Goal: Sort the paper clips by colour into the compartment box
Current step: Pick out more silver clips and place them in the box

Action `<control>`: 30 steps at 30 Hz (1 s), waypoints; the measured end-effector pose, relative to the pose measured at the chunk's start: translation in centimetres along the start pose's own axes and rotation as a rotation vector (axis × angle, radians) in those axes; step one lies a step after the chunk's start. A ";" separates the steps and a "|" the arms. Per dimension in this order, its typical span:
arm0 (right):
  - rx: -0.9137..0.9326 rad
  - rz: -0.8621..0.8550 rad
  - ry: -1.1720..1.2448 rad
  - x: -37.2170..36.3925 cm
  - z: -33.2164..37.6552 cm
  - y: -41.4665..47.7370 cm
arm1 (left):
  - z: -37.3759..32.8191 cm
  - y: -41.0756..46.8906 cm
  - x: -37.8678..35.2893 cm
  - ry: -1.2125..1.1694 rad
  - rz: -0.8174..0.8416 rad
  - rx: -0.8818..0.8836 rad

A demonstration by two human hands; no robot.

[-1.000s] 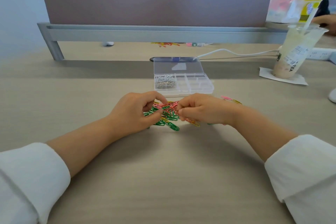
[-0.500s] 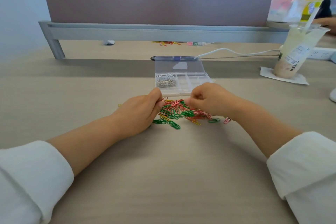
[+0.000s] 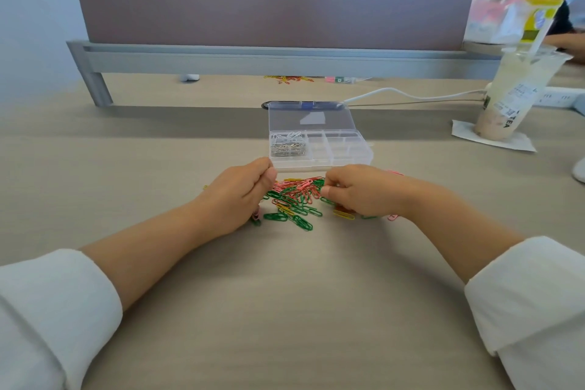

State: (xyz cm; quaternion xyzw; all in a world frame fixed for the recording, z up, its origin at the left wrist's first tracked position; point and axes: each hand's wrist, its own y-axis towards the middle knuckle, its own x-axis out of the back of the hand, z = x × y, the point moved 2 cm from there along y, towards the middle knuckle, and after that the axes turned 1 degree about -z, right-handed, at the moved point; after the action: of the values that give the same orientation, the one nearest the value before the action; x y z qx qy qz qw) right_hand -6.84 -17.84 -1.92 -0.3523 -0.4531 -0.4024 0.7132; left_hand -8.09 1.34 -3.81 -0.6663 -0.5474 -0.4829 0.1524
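A clear compartment box (image 3: 345,159) stands open on the desk, its lid (image 3: 311,119) tipped back. Silver paper clips (image 3: 287,148) fill its left compartment; the other compartments look empty. Just in front of the box lies a loose pile of green, pink, red and yellow paper clips (image 3: 294,198). My left hand (image 3: 235,199) sits at the pile's left edge, fingers curled and thumb pressed on the forefinger near the box's front left corner; what it holds is hidden. My right hand (image 3: 364,193) rests on the pile's right edge, its curled fingers and thumb pinching pink clips.
A plastic drink cup (image 3: 512,98) with a straw stands on a napkin at the right. A white cable (image 3: 411,95) runs behind the box. A grey partition rail (image 3: 253,58) crosses the back, with more clips (image 3: 288,78) beyond it. Another person's arm shows at the top right.
Both hands have moved apart and slightly toward the box, uncovering the middle of the pile. The clips now lie more spread out to the right.
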 end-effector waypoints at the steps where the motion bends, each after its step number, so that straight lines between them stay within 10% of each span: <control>1: -0.001 0.000 0.028 0.0 0.1 0.0 | 0.0 0.0 0.0 0.036 -0.006 -0.003; 30: 0.042 -0.143 0.172 0.1 0.3 -0.2 | 0.0 -0.3 0.8 0.484 0.101 -0.106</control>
State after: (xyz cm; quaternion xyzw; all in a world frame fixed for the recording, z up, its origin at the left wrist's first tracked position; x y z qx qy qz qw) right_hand -7.12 -17.63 -1.73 -0.2681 -0.4225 -0.4713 0.7263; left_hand -8.41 1.92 -3.32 -0.5647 -0.4350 -0.6482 0.2680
